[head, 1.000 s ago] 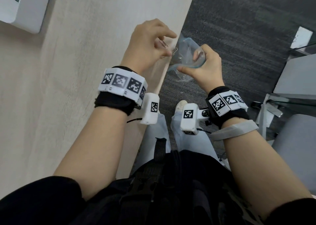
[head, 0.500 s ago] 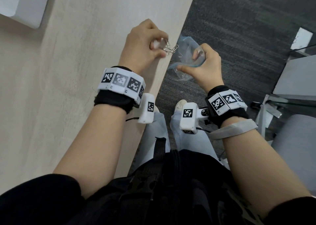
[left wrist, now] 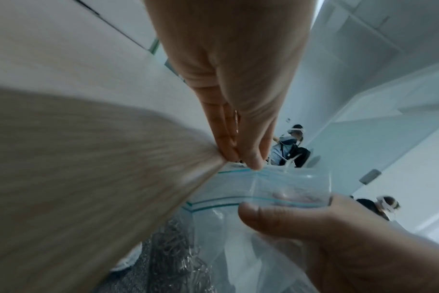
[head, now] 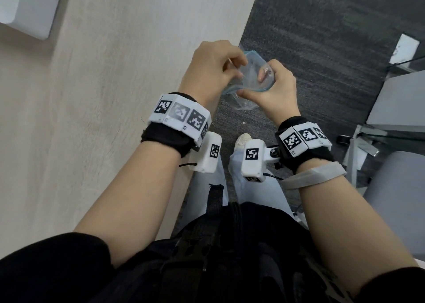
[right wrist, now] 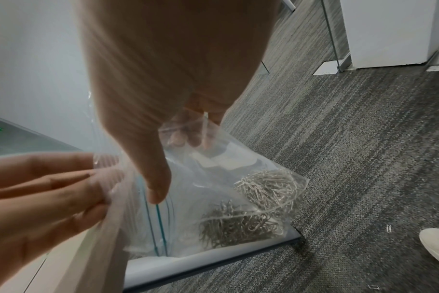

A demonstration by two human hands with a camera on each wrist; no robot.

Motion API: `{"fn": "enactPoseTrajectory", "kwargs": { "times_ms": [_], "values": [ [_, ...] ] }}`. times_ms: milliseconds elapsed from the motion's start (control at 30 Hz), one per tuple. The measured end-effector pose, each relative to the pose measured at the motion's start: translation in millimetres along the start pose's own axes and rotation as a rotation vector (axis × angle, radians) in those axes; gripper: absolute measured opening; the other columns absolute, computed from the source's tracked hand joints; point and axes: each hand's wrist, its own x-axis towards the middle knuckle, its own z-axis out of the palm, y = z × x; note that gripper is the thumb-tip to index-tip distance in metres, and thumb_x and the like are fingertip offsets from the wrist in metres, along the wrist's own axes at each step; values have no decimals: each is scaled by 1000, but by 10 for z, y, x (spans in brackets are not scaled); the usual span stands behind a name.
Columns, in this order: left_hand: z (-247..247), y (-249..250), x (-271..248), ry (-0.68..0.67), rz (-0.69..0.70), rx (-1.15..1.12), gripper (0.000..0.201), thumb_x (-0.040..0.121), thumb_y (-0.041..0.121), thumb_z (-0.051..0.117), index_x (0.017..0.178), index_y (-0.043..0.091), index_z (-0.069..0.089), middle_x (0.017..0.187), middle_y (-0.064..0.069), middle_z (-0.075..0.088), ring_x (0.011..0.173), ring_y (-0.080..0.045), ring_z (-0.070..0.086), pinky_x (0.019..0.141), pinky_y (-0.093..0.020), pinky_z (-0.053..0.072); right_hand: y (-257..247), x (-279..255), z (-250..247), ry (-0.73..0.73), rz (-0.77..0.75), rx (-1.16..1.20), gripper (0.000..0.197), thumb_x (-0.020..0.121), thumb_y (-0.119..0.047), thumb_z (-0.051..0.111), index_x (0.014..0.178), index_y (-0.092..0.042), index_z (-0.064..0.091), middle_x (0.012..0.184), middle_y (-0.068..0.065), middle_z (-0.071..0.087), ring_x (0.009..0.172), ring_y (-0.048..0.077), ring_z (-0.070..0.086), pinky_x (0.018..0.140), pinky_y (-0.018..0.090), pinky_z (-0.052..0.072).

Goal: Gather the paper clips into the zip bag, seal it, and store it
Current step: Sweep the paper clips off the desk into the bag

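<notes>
While the zip bag point(head: 249, 77) hangs open just past the edge of the tabletop point(head: 115, 95) in the head view, the gathering looks well along but not finished, and sealing and storing remain. Its mouth is pinched by the right hand point(head: 273, 88), thumb on the near side and fingers curled over the rim. Bunched fingertips of the left hand point(head: 213, 70) sit at the opening; whether they hold any clips cannot be told from here.

From the left wrist, the left fingers point(left wrist: 226, 142) are pressed together against the thumb right at the blue zip strip point(left wrist: 238, 172), a thin glint of wire between them, probably a clip. A clump of paper clips point(left wrist: 173, 247) shows lower down inside.

From the right wrist, the right thumb point(right wrist: 156, 178) presses the bag wall beside the zip line while its fingers pinch from behind the plastic. Two heaps of clips lie at the bottom, well below both hands. One stray clip point(right wrist: 388, 228) lies on the carpet point(right wrist: 364, 158).
</notes>
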Motion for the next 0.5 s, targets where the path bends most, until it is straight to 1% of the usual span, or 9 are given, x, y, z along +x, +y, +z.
{"fn": "enactPoseTrajectory", "kwargs": {
  "times_ms": [67, 133, 200, 300, 333, 367, 400, 433, 500],
  "values": [
    [-33, -57, -24, 103, -12, -47, 15, 72, 7, 67, 85, 9, 72, 87, -6, 67, 69, -9, 54, 65, -18, 45, -1, -3, -3, -5, 5, -7, 49, 55, -32, 83, 65, -32, 35, 70, -10, 49, 64, 8, 43, 56, 18, 34],
    [-80, -112, -36, 188, -29, -39, 14, 75, 6, 64, 85, 11, 72, 87, -5, 67, 68, -6, 53, 63, -16, 44, -9, -11, -3, -9, 10, -8, 48, 55, -32, 82, 65, -32, 35, 70, -12, 48, 63, 5, 43, 55, 16, 33],
    [-117, -148, -41, 215, -48, -32, 12, 78, 11, 63, 86, 12, 73, 88, -5, 68, 69, -6, 55, 64, -14, 45, -10, -26, -5, -6, 7, -9, 48, 55, -32, 82, 65, -32, 35, 70, -11, 49, 65, 10, 45, 55, 17, 33],
    [-133, -137, -66, 180, -85, -18, 12, 78, 17, 65, 87, 14, 72, 84, -1, 68, 66, -6, 58, 68, -15, 49, -8, -60, -17, 12, 3, -2, 50, 55, -31, 83, 65, -32, 35, 72, -6, 51, 69, 14, 47, 56, 20, 34],
    [-125, -113, -79, 159, -96, -24, 11, 78, 18, 65, 86, 15, 72, 81, 0, 68, 63, -6, 58, 69, -18, 52, -5, -80, -24, 22, 4, 6, 50, 55, -30, 84, 65, -31, 35, 74, -3, 52, 69, 14, 47, 57, 23, 35],
    [-109, -86, -94, 130, -106, -29, 10, 78, 19, 65, 85, 15, 72, 77, 1, 68, 61, -6, 60, 69, -23, 55, -3, -105, -32, 32, 6, 14, 50, 55, -30, 84, 65, -30, 35, 74, 1, 53, 68, 15, 46, 57, 25, 35],
    [-87, -51, -112, 98, -113, -23, 10, 78, 20, 66, 83, 14, 72, 73, 0, 68, 60, -9, 62, 68, -28, 57, 2, -135, -43, 41, 5, 24, 51, 56, -28, 84, 65, -29, 34, 74, 2, 52, 67, 14, 45, 57, 24, 35],
    [-62, -19, -127, 69, -119, -13, 10, 78, 21, 67, 82, 13, 72, 71, -3, 69, 60, -13, 64, 66, -32, 57, 12, -166, -59, 50, 1, 32, 52, 57, -27, 85, 65, -29, 34, 72, 1, 51, 65, 12, 43, 56, 21, 34],
    [-3, 32, -163, 12, -136, -5, 11, 78, 21, 69, 83, 11, 71, 71, -7, 70, 58, -16, 66, 64, -34, 58, 48, -236, -101, 65, -2, 25, 53, 59, -24, 87, 65, -29, 34, 68, -7, 48, 60, 4, 41, 53, 13, 31]
  ]
}}
